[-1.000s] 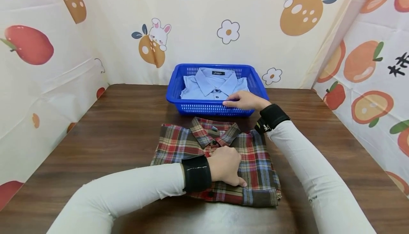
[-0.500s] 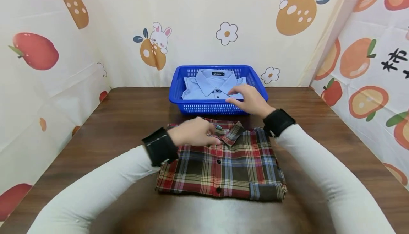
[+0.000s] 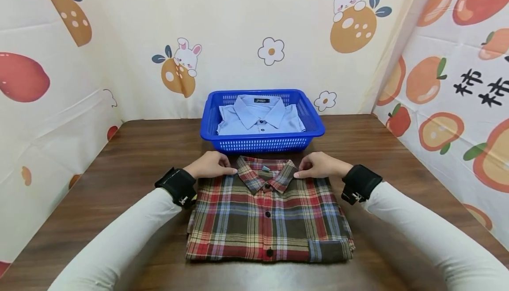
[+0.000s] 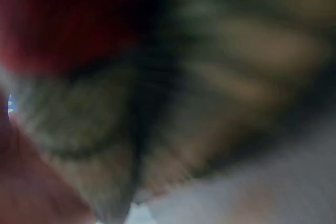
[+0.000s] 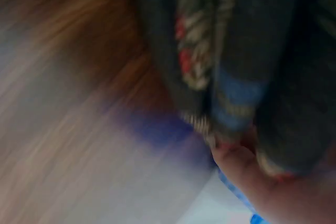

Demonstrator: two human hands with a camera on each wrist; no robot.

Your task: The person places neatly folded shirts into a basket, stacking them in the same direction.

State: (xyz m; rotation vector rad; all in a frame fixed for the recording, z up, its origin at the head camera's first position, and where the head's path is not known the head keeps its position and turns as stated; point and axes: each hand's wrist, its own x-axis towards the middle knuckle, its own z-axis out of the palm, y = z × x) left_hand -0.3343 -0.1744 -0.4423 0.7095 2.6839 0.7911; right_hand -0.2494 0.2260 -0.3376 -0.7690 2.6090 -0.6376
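A folded plaid shirt (image 3: 250, 220) in red, dark green, blue and cream lies on the table, collar at the far side and buttons down its middle. At the upper left shoulder, beside the collar, my left hand (image 3: 210, 165) pinches the shirt's top edge. My right hand (image 3: 324, 166) pinches the same edge on the other side of the collar. In the right wrist view, fingers (image 5: 244, 174) curl around the folded layers of the plaid shirt (image 5: 247, 40). Blurred plaid cloth (image 4: 79, 114) fills most of the left wrist view.
Right behind the plaid shirt stands a blue plastic basket (image 3: 262, 143) with a folded light blue collared shirt (image 3: 258, 116) in it. The dark wooden table (image 3: 131, 163) meets printed curtains (image 3: 234, 17) at the back and sides.
My left hand has gone from the shirt's middle to its upper left edge. My right hand has come down from the basket's front rim to the upper right edge. Both now grip the shirt.
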